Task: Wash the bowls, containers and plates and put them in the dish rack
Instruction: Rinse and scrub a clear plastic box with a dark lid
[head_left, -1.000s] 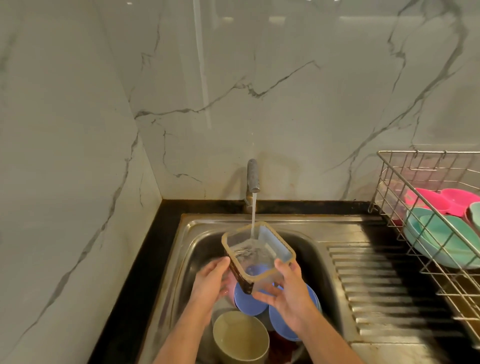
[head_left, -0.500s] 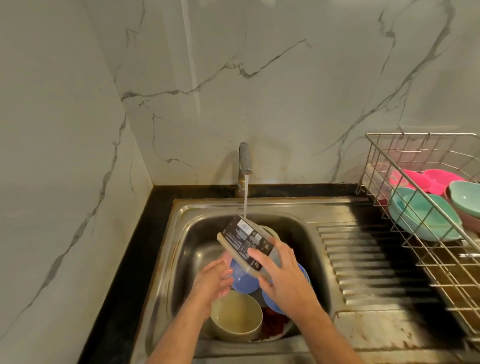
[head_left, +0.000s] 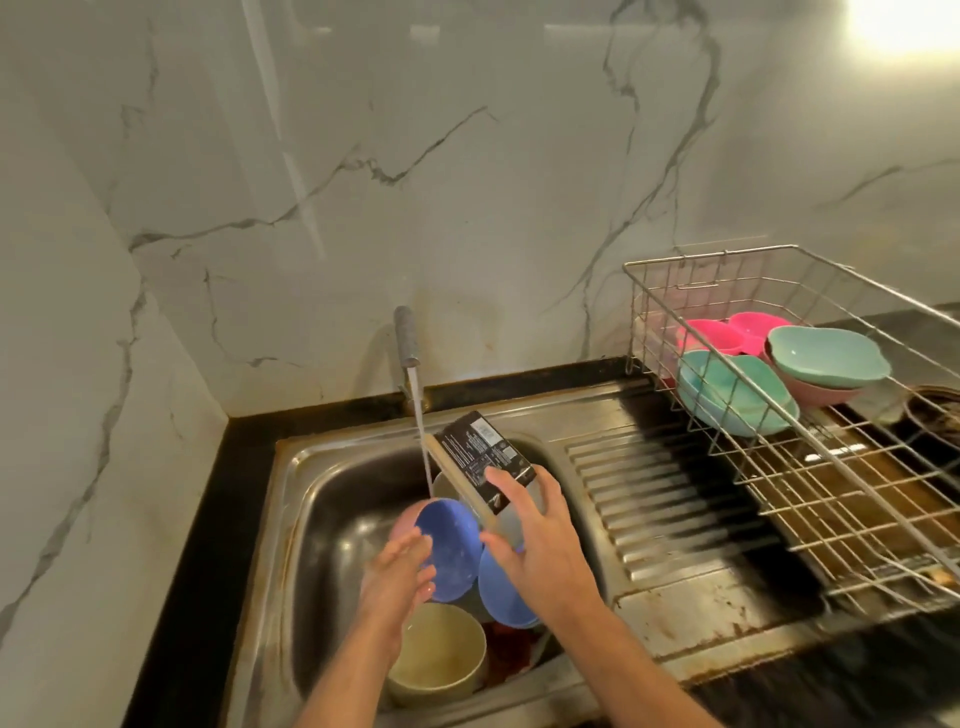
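Container (head_left: 485, 467) tilted under the tap's stream, gripped by right hand (head_left: 540, 540).

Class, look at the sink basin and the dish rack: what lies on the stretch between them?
In the head view, only the ribbed steel draining board lies between the sink basin and the dish rack; nothing stands on it.

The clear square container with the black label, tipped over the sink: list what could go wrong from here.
1. Only the right hand pinches the wet clear square container with the black label; the left hand is off it, so it may slip onto the blue plastic bowls below.
2. The tap's water stream runs past the container's tan rim and may splash out of the steel sink.
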